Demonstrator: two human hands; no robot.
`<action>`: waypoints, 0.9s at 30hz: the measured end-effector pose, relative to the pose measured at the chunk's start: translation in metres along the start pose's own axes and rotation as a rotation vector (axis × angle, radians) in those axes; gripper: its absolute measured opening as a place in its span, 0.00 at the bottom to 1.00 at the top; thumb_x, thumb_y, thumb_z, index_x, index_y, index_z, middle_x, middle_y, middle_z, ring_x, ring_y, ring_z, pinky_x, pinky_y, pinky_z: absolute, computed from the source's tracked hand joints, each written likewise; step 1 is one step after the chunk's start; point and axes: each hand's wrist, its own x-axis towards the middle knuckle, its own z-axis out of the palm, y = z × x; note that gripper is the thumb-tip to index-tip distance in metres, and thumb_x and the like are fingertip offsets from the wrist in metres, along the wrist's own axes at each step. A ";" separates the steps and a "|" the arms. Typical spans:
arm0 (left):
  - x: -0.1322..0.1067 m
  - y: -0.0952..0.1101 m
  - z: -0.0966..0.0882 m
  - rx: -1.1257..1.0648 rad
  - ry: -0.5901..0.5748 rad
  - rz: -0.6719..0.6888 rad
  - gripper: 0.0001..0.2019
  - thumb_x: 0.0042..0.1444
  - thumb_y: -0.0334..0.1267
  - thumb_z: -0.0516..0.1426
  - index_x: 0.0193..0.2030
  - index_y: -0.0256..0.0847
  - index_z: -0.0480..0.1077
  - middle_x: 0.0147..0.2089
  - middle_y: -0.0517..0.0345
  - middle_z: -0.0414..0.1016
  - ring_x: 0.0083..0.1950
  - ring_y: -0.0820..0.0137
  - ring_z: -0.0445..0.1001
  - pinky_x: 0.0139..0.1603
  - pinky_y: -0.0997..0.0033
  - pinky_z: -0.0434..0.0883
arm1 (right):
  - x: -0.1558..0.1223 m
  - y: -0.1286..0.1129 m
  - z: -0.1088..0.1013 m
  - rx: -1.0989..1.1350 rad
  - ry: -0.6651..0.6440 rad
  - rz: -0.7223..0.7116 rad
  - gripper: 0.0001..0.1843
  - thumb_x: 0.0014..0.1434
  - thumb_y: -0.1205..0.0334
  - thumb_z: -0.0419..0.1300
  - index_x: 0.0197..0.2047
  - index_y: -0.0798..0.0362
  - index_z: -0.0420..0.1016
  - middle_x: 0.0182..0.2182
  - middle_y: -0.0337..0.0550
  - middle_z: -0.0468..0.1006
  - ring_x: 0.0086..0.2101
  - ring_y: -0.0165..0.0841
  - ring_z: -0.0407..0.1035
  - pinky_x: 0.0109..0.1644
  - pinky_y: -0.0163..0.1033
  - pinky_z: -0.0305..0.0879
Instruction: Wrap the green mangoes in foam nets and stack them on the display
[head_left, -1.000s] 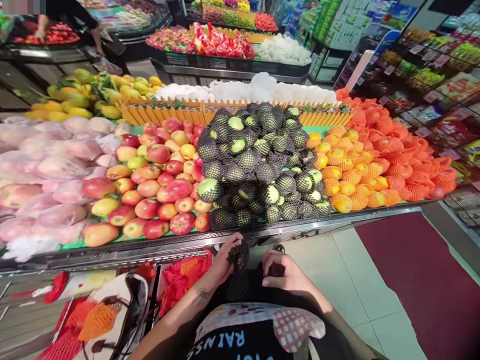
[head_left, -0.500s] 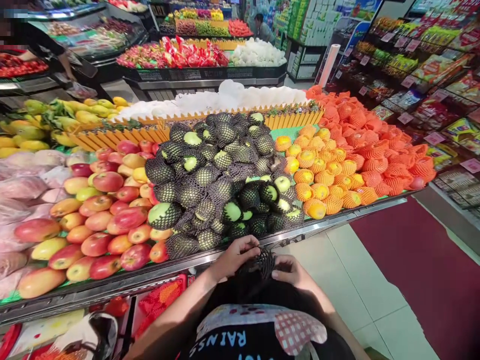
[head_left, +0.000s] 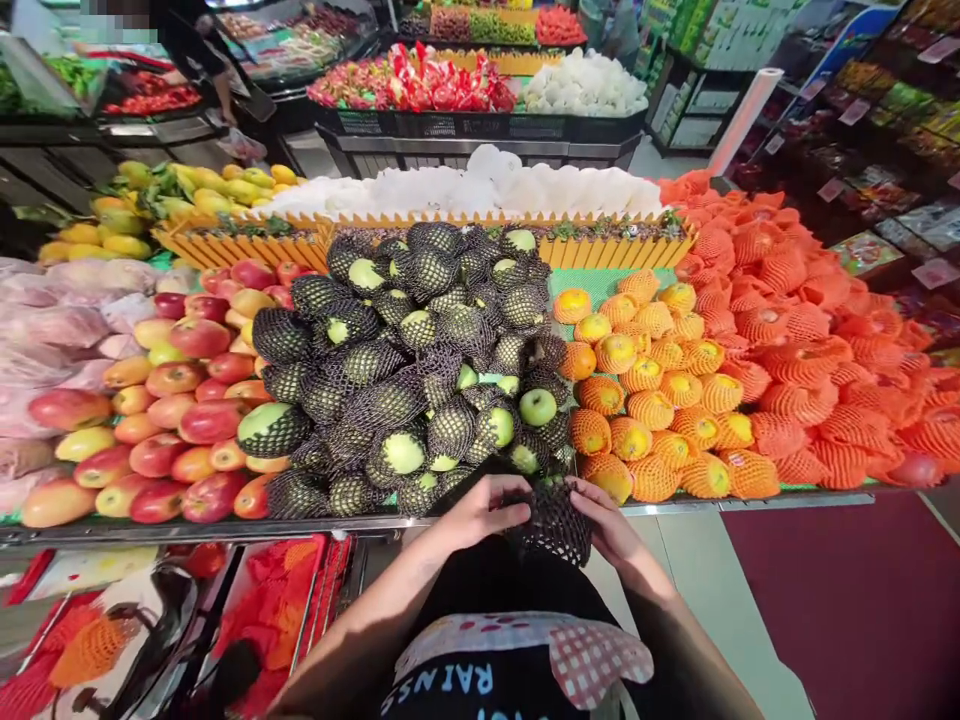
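At the lower centre of the frame, a black foam net [head_left: 556, 530] hangs at the front edge of the counter [head_left: 187, 530], between the person's two hands. The left hand [head_left: 491, 508] has its grip closed, thumb and fingers pinching the net's upper left side; the right hand [head_left: 609, 518] has its fingertips clamped on the upper right side. Netted green apples [head_left: 367, 400] crowd up to the edge behind them, with red apples [head_left: 202, 425] to the left and orange-netted fruit [head_left: 652, 410] to the right. Bare green lining [head_left: 615, 282] shows above the orange-netted fruit. Pale floor tiles [head_left: 701, 570] and a maroon mat [head_left: 832, 600] give open room at lower right; red crates [head_left: 270, 600] crowd the lower left.
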 end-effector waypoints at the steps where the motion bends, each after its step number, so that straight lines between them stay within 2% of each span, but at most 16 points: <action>1: 0.008 0.004 0.001 0.003 0.046 0.014 0.20 0.57 0.56 0.62 0.38 0.38 0.74 0.31 0.60 0.69 0.32 0.72 0.65 0.35 0.72 0.61 | 0.009 -0.003 -0.008 -0.068 -0.025 -0.005 0.27 0.49 0.35 0.70 0.32 0.52 0.72 0.28 0.40 0.73 0.30 0.33 0.67 0.36 0.38 0.66; 4: 0.036 0.016 -0.001 0.189 0.215 0.086 0.18 0.62 0.53 0.58 0.34 0.38 0.72 0.31 0.60 0.69 0.33 0.71 0.65 0.37 0.71 0.61 | 0.042 -0.013 -0.030 -0.235 -0.005 -0.082 0.26 0.55 0.36 0.66 0.29 0.53 0.71 0.25 0.38 0.70 0.28 0.30 0.64 0.33 0.36 0.63; 8: 0.082 0.030 -0.008 0.707 0.499 0.131 0.14 0.68 0.45 0.53 0.36 0.40 0.73 0.30 0.59 0.73 0.32 0.69 0.67 0.45 0.65 0.61 | 0.098 -0.029 -0.047 -0.328 0.158 -0.222 0.24 0.57 0.37 0.63 0.36 0.52 0.76 0.34 0.42 0.78 0.36 0.34 0.70 0.42 0.38 0.67; 10: 0.106 0.036 -0.013 0.975 0.615 0.067 0.14 0.70 0.42 0.51 0.40 0.39 0.75 0.35 0.55 0.79 0.35 0.65 0.72 0.52 0.59 0.60 | 0.126 -0.036 -0.050 -0.392 0.231 -0.288 0.24 0.58 0.38 0.61 0.38 0.53 0.77 0.38 0.46 0.81 0.41 0.38 0.73 0.49 0.41 0.68; 12: 0.127 0.038 -0.017 1.196 0.684 -0.085 0.16 0.71 0.41 0.49 0.43 0.36 0.75 0.40 0.48 0.82 0.40 0.59 0.75 0.58 0.53 0.58 | 0.149 -0.041 -0.050 -0.465 0.270 -0.331 0.23 0.59 0.40 0.60 0.39 0.53 0.79 0.42 0.49 0.82 0.44 0.41 0.74 0.53 0.43 0.67; 15: 0.151 0.035 -0.020 1.349 0.723 -0.294 0.17 0.70 0.36 0.47 0.45 0.30 0.77 0.42 0.40 0.82 0.47 0.51 0.77 0.64 0.46 0.57 | 0.170 -0.044 -0.049 -0.580 0.269 -0.349 0.22 0.62 0.42 0.58 0.40 0.53 0.80 0.42 0.51 0.83 0.43 0.44 0.76 0.52 0.46 0.67; 18: 0.165 0.028 -0.018 1.391 0.738 -0.338 0.19 0.66 0.27 0.45 0.47 0.27 0.77 0.46 0.35 0.81 0.55 0.49 0.76 0.70 0.46 0.54 | 0.175 -0.042 -0.047 -0.679 0.261 -0.341 0.21 0.64 0.44 0.55 0.42 0.52 0.80 0.40 0.52 0.83 0.39 0.45 0.76 0.49 0.47 0.67; 20: 0.170 0.023 -0.015 1.451 0.718 -0.350 0.19 0.63 0.23 0.44 0.47 0.25 0.77 0.40 0.37 0.82 0.51 0.54 0.78 0.73 0.50 0.52 | 0.173 -0.042 -0.046 -0.719 0.261 -0.338 0.22 0.66 0.44 0.52 0.43 0.51 0.79 0.39 0.52 0.82 0.38 0.45 0.75 0.49 0.48 0.66; 23: 0.176 0.018 -0.011 1.526 0.709 -0.298 0.18 0.63 0.22 0.44 0.47 0.24 0.75 0.30 0.45 0.80 0.37 0.62 0.80 0.75 0.57 0.54 | 0.170 -0.042 -0.045 -0.723 0.272 -0.343 0.22 0.68 0.44 0.49 0.44 0.50 0.77 0.42 0.52 0.78 0.42 0.44 0.72 0.52 0.48 0.66; 27: 0.179 0.018 -0.004 1.467 0.775 -0.201 0.16 0.68 0.26 0.45 0.46 0.26 0.74 0.30 0.45 0.80 0.35 0.63 0.81 0.72 0.58 0.62 | 0.168 -0.041 -0.044 -0.607 0.285 -0.338 0.21 0.68 0.43 0.48 0.41 0.50 0.72 0.42 0.50 0.74 0.45 0.43 0.68 0.56 0.49 0.64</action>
